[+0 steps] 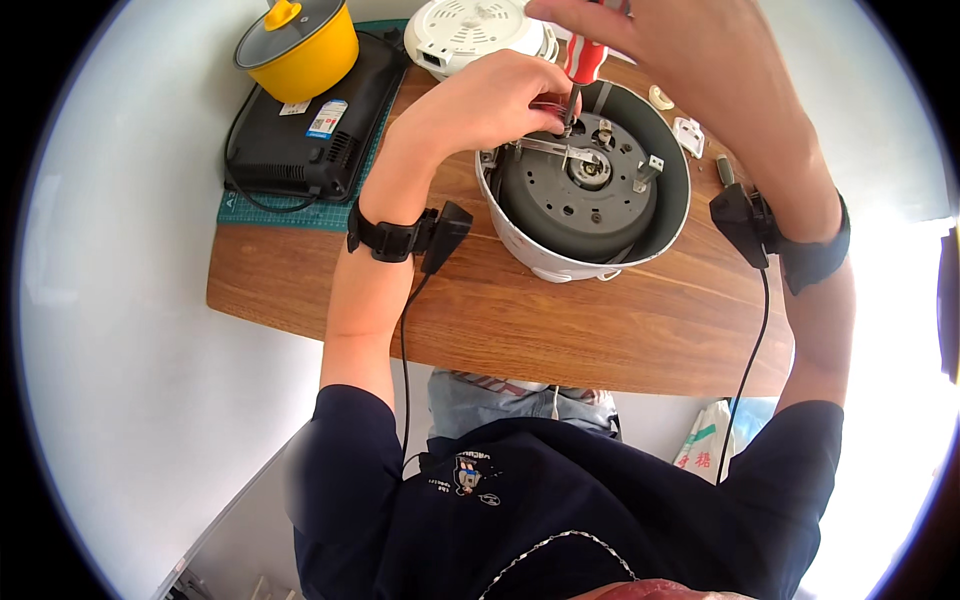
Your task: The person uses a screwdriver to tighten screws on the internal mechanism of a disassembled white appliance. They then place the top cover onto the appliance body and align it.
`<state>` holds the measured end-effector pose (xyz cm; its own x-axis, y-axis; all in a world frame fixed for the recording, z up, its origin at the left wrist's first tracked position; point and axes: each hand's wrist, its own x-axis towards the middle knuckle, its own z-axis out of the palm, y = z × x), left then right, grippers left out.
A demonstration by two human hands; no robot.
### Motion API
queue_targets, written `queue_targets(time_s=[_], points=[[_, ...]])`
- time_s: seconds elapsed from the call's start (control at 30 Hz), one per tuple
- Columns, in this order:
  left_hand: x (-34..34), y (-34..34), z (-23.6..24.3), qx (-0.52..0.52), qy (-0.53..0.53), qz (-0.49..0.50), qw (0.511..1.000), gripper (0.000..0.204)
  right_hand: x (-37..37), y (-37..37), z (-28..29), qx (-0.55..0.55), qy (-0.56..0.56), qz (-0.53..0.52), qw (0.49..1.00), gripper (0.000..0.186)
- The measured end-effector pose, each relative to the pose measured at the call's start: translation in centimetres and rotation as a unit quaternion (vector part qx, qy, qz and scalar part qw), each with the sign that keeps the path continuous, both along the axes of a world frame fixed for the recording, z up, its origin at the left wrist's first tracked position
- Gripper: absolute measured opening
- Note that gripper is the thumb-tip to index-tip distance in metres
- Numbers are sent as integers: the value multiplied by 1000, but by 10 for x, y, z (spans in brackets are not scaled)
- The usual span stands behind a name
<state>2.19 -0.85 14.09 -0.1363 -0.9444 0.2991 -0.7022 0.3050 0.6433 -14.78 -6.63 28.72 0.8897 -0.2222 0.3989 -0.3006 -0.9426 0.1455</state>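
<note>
1. Okay, right hand (pixel 690 45) is over the screwdriver with the red-and-white handle (pixel 585 60); thumb lies across the handle, other fingers out of frame, so can't tell how firmly it's closed.
2. Left hand (pixel 500 100): fingertips drawn in beside the screwdriver's shaft, thin red wires next to them. Can't tell if they pinch shaft, wires or neither.
3. Screwdriver sits between both hands, slightly tilted, shaft down.
4. Directly under the grip: round white-shelled appliance body (pixel 560 262), holding a grey perforated metal disc (pixel 580 215). Shaft's tip is near the disc's far edge; exact contact hidden.
5. Just beyond the left hand: round white slotted cover (pixel 470 28).
6. Well left of the grip: black flat vented appliance (pixel 290 140) on a green cutting mat (pixel 270 212), yellow pot with glass lid (pixel 310 68) on top.
7. Right of the grip: small white plastic piece (pixel 689 135) and curved cream piece (pixel 660 98), both on the brown wooden table (pixel 450 310).
</note>
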Motion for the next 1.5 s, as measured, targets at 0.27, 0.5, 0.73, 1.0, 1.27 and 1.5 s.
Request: queue_targets(time_s=[0.27,0.5,0.73,1.0,1.27,1.5], points=[[-1,-9,-1,-7,33,-26,999,14,-22,-10,10,230,-19,228,946,40],[4,-9,-2,-10,-4,-26,1000,13,-9,-27,-26,226,-135,237,935,47],[9,-14,-12,33,46,-29,998,15,-19,-23,-16,283,-108,200,932,48],[14,-21,-21,34,76,-37,996,15,-21,-1,-16,236,-175,68,953,47],[9,-23,-19,33,85,-56,994,18,-22,-8,-31,103,-189,81,973,45],[11,-22,-18,41,106,-57,992,16,-44,-24,8,210,-52,236,947,48]])
